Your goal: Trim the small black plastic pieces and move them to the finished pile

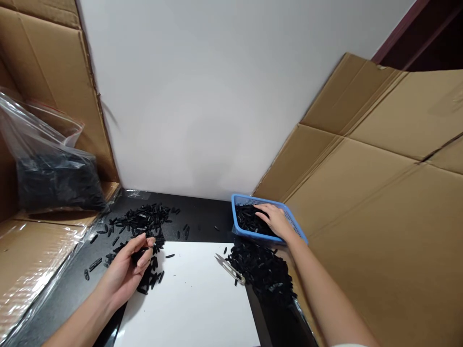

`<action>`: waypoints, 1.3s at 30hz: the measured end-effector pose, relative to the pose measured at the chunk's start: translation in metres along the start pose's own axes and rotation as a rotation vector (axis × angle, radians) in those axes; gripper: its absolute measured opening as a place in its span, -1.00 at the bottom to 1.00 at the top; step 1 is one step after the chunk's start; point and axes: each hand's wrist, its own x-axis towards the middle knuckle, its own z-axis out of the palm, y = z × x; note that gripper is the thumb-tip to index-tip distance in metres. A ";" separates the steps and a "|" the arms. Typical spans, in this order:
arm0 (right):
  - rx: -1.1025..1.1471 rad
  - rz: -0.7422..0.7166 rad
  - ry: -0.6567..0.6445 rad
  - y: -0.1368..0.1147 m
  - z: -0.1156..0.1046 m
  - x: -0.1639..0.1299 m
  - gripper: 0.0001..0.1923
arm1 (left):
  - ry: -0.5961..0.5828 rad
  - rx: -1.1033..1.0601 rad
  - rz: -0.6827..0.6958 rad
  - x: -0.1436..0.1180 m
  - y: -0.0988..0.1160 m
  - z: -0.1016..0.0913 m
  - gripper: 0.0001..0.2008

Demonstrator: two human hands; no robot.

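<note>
Head view: the right hand [275, 219] reaches flat into the blue basket [240, 198], fingers spread on black parts [248, 220]; the left hand [127, 270] curls, seemingly pinching one black piece [139, 255] beside the scattered pile [142, 219]; snips [230, 268] lie on the white sheet [191, 299], within reach.

We face a plain white wall [217, 96], evenly lit, with a soft shadow low on it. Below the wall lies a black tabletop [202, 217]. Flattened cardboard [379, 193] leans right of the wall, and more cardboard [47, 53] stands left of it. A dark red frame [398, 31] crosses the corner above the right cardboard.
</note>
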 end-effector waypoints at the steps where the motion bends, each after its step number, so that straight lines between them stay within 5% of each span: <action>1: 0.001 0.013 0.009 0.006 -0.001 -0.003 -0.68 | -0.008 -0.007 -0.011 0.000 0.000 0.000 -0.77; 6: 0.055 0.052 0.087 0.021 -0.010 -0.010 -0.59 | -0.079 -0.152 -0.086 -0.002 -0.005 0.004 -0.67; 9: 0.106 0.052 0.167 -0.002 -0.014 -0.011 -0.54 | -0.073 -0.208 -0.106 -0.004 -0.012 0.004 -0.73; 12: 0.352 0.064 0.278 -0.067 -0.006 -0.022 -0.63 | -0.057 -0.203 -0.078 -0.005 -0.020 0.003 -0.80; 18: 1.293 0.267 -0.329 -0.238 0.048 -0.064 -0.72 | -0.088 -0.154 -0.034 -0.009 -0.033 0.004 -0.89; 21: 1.522 0.418 -0.367 -0.276 0.068 -0.068 -0.69 | -0.103 -0.106 0.015 -0.012 -0.036 0.004 -0.91; 26: 1.628 0.564 -0.342 -0.287 0.075 -0.065 -0.68 | -0.101 -0.046 0.095 -0.013 -0.037 0.005 -0.86; 33: 1.685 0.529 -0.267 -0.292 0.076 -0.065 -0.78 | -0.076 0.083 0.137 -0.015 -0.039 0.010 -0.71; 39: 1.788 0.525 -0.268 -0.270 0.061 -0.059 -0.77 | 0.099 0.073 0.016 -0.019 -0.029 0.008 -0.84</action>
